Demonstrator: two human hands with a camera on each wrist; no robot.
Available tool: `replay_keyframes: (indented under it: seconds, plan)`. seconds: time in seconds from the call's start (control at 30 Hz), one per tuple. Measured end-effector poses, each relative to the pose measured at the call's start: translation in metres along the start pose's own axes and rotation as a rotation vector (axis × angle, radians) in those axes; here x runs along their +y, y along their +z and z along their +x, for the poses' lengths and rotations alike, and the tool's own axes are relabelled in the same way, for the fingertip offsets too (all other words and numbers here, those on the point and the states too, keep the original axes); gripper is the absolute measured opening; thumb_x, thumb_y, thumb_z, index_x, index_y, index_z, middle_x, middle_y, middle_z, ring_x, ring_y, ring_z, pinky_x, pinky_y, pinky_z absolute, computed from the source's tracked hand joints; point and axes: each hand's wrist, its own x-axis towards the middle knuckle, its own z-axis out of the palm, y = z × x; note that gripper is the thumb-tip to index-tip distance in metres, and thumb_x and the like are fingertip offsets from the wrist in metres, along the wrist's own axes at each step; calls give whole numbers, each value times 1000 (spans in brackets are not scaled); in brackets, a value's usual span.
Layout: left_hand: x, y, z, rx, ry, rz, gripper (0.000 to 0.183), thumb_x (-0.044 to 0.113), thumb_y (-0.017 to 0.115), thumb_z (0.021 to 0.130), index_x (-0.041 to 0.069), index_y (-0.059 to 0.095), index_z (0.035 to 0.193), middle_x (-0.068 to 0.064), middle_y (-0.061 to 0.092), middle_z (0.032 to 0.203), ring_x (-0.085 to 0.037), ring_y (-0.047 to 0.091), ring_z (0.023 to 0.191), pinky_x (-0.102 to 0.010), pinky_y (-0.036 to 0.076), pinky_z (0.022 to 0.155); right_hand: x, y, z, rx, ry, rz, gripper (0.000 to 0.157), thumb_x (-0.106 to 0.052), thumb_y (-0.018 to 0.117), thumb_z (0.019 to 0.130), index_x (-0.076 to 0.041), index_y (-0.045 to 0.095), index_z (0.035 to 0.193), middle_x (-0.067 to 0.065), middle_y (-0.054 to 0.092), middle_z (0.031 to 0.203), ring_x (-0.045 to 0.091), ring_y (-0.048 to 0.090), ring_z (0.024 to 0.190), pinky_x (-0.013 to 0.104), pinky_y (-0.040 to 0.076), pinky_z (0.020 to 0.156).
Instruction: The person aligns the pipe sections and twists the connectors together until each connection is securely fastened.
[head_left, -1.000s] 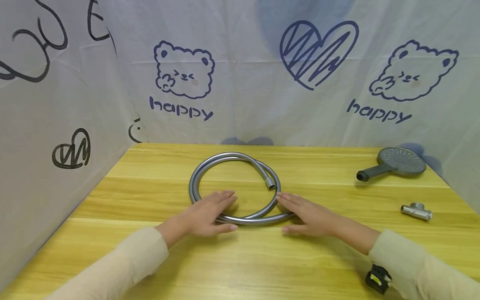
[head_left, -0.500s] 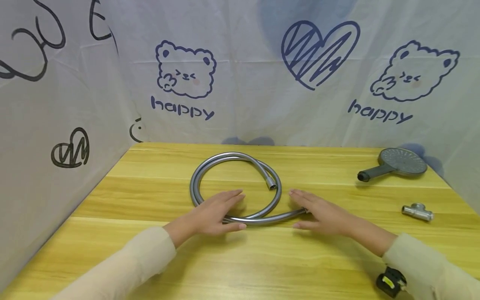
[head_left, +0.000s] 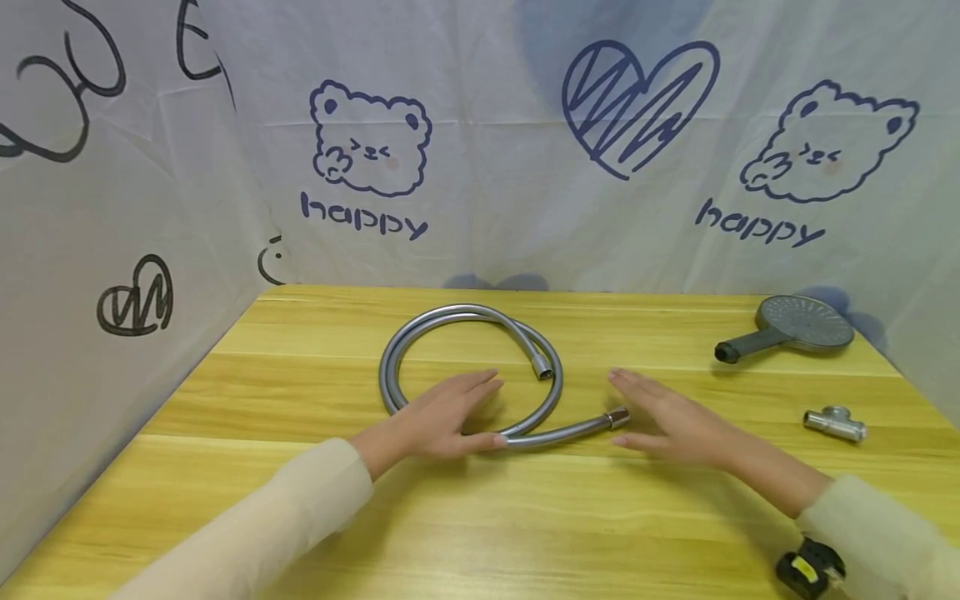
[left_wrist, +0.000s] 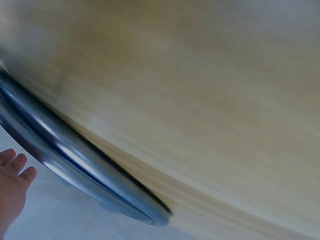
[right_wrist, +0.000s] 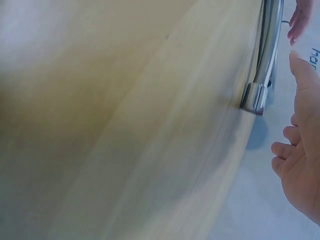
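Observation:
A grey metallic shower hose [head_left: 386,367] lies coiled on the wooden table in the head view. One of its end fittings [head_left: 542,367] rests inside the coil, and the other chrome end [head_left: 618,417] points right. My left hand [head_left: 438,421] is over the coil's near side with straight fingers, overlapping part of the hose. Beside the chrome end, my right hand [head_left: 682,425] is held with fingers extended and nothing in it. The right wrist view shows that chrome fitting [right_wrist: 254,98] left of my right hand [right_wrist: 302,145]. Paired hose strands [left_wrist: 75,150] cross the left wrist view.
A grey shower head [head_left: 806,323] lies at the back right of the table [head_left: 480,533]. In front of it is a small metal tee fitting [head_left: 835,423]. White cloth [head_left: 495,208] with drawings encloses the back and sides. A black device [head_left: 810,568] hangs at my right sleeve.
Both hands have shifted right, the right one farther, widening the gap between them. The hose's chrome end, formerly covered by the right hand, now shows. The coil looks unmoved.

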Motion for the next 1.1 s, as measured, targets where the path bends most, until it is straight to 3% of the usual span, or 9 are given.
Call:
replay_keyframes:
  seconds: [0.5, 0.83, 1.1]
  plan:
    - [6, -3, 24, -19, -12, -14, 75, 54, 49, 90, 6, 30, 145, -14, 26, 152, -29, 28, 139, -42, 25, 114, 17, -14, -14, 13, 106, 18, 78, -41, 61, 88, -2, 26, 146, 26, 26, 148, 47, 29, 132, 62, 30, 102]
    - [17, -5, 42, -26, 11, 10, 75, 52, 49, 90, 3, 30, 144, -17, 30, 150, -30, 29, 139, -41, 25, 114, 31, -20, -16, 14, 166, 48, 82, -41, 61, 87, -3, 20, 147, 27, 21, 149, 49, 24, 133, 64, 24, 104]
    - [28, -5, 51, -63, 5, 1, 76, 54, 49, 90, 5, 29, 145, -17, 26, 151, -29, 27, 140, -40, 24, 115, 42, -27, -18, 27, 184, 39, 84, -39, 62, 87, -2, 18, 148, 29, 21, 149, 51, 25, 132, 65, 26, 102]
